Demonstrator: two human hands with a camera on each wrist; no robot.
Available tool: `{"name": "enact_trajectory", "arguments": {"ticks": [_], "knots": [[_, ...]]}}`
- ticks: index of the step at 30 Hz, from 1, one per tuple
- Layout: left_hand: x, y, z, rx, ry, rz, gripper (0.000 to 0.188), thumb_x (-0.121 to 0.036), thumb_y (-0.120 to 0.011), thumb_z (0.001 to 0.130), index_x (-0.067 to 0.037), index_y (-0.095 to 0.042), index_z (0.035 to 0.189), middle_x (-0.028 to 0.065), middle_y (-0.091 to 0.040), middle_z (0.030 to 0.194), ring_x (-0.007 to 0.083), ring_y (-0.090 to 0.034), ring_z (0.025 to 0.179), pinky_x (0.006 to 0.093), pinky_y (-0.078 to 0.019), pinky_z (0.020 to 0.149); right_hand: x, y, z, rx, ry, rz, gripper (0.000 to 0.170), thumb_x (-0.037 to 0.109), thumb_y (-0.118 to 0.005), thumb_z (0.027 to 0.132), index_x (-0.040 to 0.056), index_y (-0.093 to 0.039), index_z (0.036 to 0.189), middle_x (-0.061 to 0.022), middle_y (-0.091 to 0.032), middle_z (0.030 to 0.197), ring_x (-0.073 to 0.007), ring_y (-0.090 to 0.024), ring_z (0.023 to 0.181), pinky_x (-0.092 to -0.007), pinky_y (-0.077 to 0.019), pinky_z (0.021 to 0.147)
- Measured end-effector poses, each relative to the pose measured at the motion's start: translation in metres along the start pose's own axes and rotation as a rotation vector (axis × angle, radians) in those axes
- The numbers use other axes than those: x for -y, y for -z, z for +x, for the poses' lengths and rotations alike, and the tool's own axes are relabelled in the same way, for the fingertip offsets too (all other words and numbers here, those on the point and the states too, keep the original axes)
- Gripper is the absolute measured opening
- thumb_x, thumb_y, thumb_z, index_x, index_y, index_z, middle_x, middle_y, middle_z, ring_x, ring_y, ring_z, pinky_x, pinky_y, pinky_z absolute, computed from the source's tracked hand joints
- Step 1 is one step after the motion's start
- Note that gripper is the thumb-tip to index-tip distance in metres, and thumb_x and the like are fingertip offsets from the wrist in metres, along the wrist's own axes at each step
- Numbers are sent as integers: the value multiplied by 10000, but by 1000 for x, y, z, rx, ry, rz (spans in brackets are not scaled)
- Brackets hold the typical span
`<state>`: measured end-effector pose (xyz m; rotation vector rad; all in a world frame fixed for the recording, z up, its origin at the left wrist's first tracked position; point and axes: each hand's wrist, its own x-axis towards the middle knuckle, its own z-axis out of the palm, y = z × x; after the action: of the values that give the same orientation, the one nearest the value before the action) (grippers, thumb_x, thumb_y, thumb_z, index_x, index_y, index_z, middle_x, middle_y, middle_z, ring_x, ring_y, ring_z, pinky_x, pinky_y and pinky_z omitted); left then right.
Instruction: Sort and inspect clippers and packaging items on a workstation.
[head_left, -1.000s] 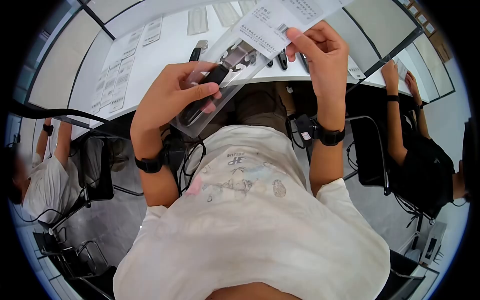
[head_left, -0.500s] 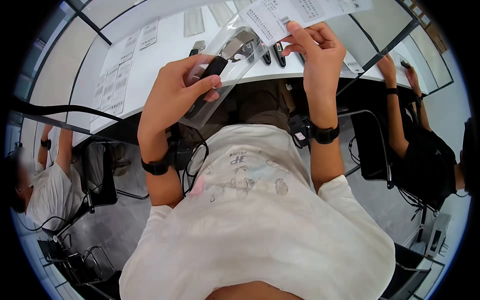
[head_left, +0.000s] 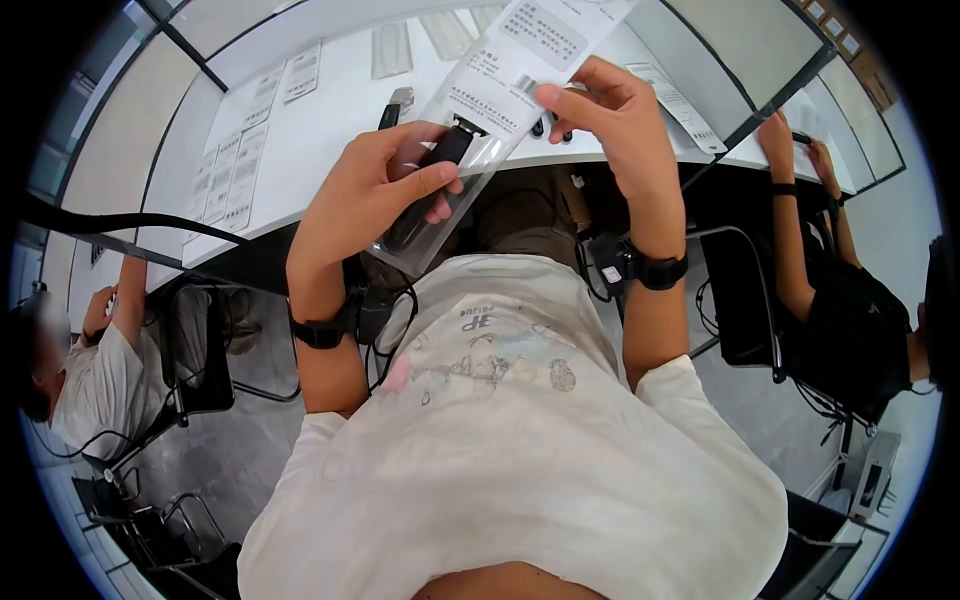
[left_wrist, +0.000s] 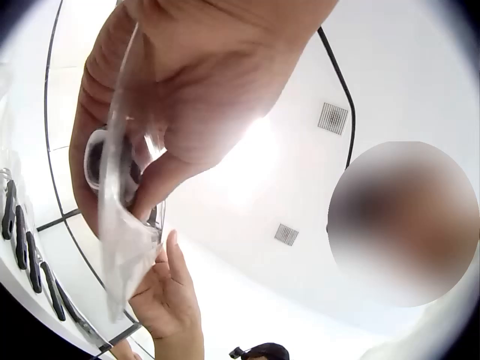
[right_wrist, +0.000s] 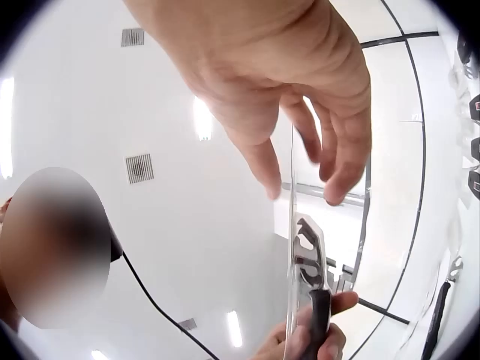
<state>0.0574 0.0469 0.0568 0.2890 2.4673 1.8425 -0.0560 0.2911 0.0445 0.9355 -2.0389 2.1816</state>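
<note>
My left hand (head_left: 365, 195) grips a clear plastic package (head_left: 425, 250) from the left, its thumb across the front. Inside lies a tool with a black handle (head_left: 452, 147); its notched metal head (right_wrist: 307, 255) shows in the right wrist view. A white printed card (head_left: 490, 85) forms the package's upper part and covers most of that head in the head view. At the card's right edge, by the barcode, is the thumb of my right hand (head_left: 630, 130). The right wrist view shows this thumb and the loosely bent fingers apart, on either side of the thin card.
On the white table (head_left: 350, 110) lie several printed cards (head_left: 240, 180) at the left and clear plastic shells (head_left: 391, 50) at the back. Another black-handled tool (head_left: 392, 108) lies behind my left hand. A printed card (head_left: 682, 108) lies at the right, near a partition. People sit on both sides.
The card end has swung left and now hides the metal head that showed half a second ago. My right hand has moved slightly left with it. My left hand keeps its grip.
</note>
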Motion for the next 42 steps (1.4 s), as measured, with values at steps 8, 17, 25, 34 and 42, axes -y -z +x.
{"name": "enact_trajectory", "arguments": {"ticks": [8, 17, 25, 34, 42], "knots": [[-3, -1, -1, 319, 85, -127, 446, -109, -632, 988, 40, -480, 1380, 107, -682, 877, 130, -601, 673, 268, -500, 648, -2, 28, 7, -448, 283, -8, 550, 117, -679, 949, -17, -481, 1445, -161, -721, 918, -191, -715, 767, -337, -623, 719], [18, 8, 3, 216, 19, -39, 730, -203, -693, 908, -3, -343, 1516, 63, -646, 1126, 98, -607, 914, 223, -480, 754, -2, 14, 6, -165, 100, -42, 370, 107, -671, 948, -13, -648, 1297, -90, -709, 760, -172, -704, 669, -309, -608, 633], [18, -7, 4, 182, 16, -245, 718, -132, -678, 943, -2, -314, 1548, 96, -571, 1364, 143, -551, 1208, 277, -449, 1005, -3, 2, 3, -46, 145, -130, 269, 130, -710, 932, 31, -746, 1180, -100, -727, 851, -159, -707, 686, -261, -576, 643], [26, -6, 7, 239, -60, -244, 728, -127, -701, 939, 10, -319, 1544, 105, -575, 1356, 145, -557, 1189, 268, -452, 993, 3, 11, 2, 24, 165, -99, 239, 69, -707, 931, -43, -725, 1141, -136, -727, 891, -210, -733, 665, -276, -582, 577], [24, -11, 10, 149, -69, -76, 663, -234, -697, 970, -3, -397, 1514, 70, -621, 1266, 110, -565, 1106, 254, -459, 949, 5, 9, 3, -45, 156, -129, 250, 104, -659, 973, -50, -702, 1164, -146, -727, 866, -187, -716, 652, -273, -579, 589]]}}
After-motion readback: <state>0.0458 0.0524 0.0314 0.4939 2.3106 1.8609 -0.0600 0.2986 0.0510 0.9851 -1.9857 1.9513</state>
